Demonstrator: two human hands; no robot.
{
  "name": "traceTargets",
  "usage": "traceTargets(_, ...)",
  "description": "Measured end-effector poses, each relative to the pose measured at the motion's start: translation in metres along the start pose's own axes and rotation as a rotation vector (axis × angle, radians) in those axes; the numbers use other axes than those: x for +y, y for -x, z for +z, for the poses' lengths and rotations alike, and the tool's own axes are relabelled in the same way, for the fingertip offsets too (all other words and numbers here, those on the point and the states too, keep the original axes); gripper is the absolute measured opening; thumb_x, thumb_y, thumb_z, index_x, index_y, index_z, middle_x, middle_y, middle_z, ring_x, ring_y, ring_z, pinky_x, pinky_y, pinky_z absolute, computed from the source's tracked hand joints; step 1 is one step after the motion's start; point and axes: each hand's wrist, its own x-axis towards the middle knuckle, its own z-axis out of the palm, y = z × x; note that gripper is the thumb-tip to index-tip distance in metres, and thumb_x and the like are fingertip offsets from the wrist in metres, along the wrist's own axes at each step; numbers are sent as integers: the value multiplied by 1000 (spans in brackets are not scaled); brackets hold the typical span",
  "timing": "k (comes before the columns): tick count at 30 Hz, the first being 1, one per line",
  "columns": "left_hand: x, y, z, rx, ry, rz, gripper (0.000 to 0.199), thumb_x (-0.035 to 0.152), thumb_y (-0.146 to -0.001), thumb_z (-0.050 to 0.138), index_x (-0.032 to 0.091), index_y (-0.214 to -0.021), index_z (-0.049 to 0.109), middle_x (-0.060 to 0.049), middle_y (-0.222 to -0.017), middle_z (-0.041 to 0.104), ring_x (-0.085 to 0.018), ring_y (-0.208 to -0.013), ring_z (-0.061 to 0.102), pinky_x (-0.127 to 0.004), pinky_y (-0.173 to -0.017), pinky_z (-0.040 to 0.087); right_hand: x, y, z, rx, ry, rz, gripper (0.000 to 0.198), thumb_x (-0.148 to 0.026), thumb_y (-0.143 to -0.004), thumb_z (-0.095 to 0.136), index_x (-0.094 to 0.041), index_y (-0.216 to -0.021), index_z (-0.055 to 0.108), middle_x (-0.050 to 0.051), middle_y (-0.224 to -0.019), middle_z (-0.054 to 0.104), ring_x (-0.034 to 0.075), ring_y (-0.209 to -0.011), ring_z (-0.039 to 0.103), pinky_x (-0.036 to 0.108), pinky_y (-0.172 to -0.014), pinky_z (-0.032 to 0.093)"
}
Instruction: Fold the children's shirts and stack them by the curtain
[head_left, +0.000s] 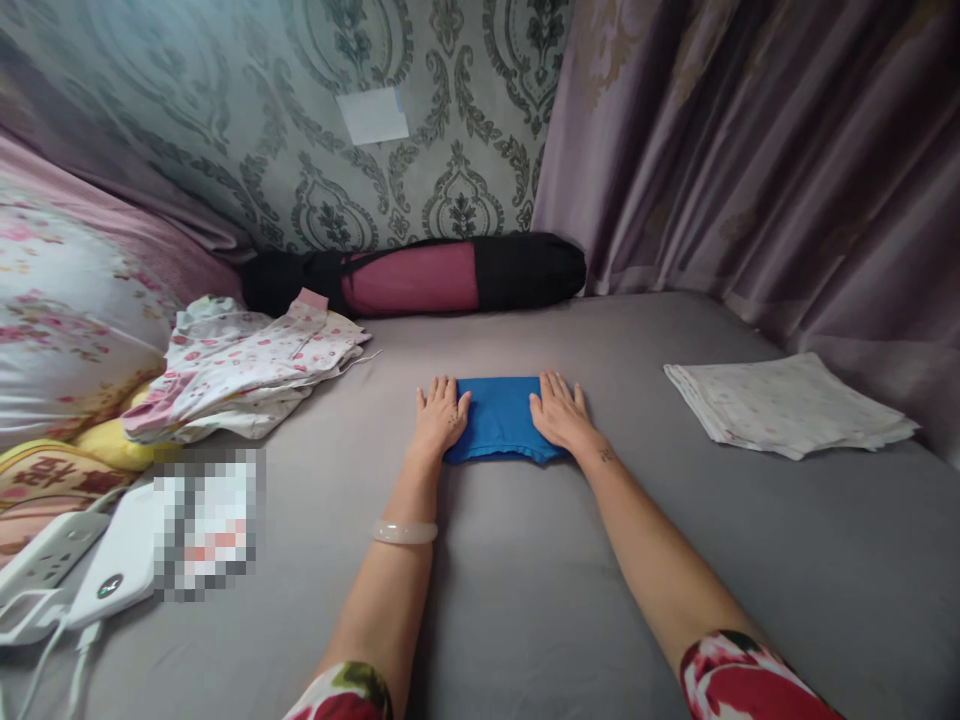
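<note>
A folded piece of blue cloth (499, 415) lies flat on the grey bed sheet (510, 580), its wavy gathered edge toward me. Against its left side rests my left hand (442, 415), palm down with fingers stretched out and the thumb on the cloth. My right hand (561, 410) lies flat in the same way on the cloth's right side, its fingers spread and pointing away from me. Neither hand grips the cloth. A pale bangle (405, 532) circles my left wrist.
Rumpled printed clothes (255, 365) are heaped at the left, beside a floral pillow (67, 310). Nearer stand a power strip (56, 550) and a white device (124, 550) with cables. Folded white cloths (787, 405) lie at the right. A black and pink roll bag (420, 275) lies along the wall.
</note>
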Motion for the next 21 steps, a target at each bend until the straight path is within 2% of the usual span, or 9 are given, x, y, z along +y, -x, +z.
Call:
traceTargets(4,9,2,-3,78,-41,57,62,44,-99,17,8,-146,35,-15,-153,34,-27,-145,24,-50,-119,14,-5,0,-1,61,12,-48,61,-33,-97,20,-1,-149,26,15,-157,24,25,-146,18,48,-118,12)
traceTargets(10,14,2,7,6,-64,79,64,47,-99,21,6,-147,34,-17,-154,32,-29,-144,26,-46,-118,19,-7,0,9,36,39,-37,61,-34,-98,21,0,-149,27,17,-156,26,27,-144,22,46,-118,16)
traceTargets(21,11,1,7,10,-67,87,65,48,-98,23,4,-146,34,-18,-153,33,-29,-144,26,-41,-118,20,-7,0,10,51,48,-32,61,-34,-97,22,-1,-149,28,17,-156,27,27,-144,24,46,-117,17)
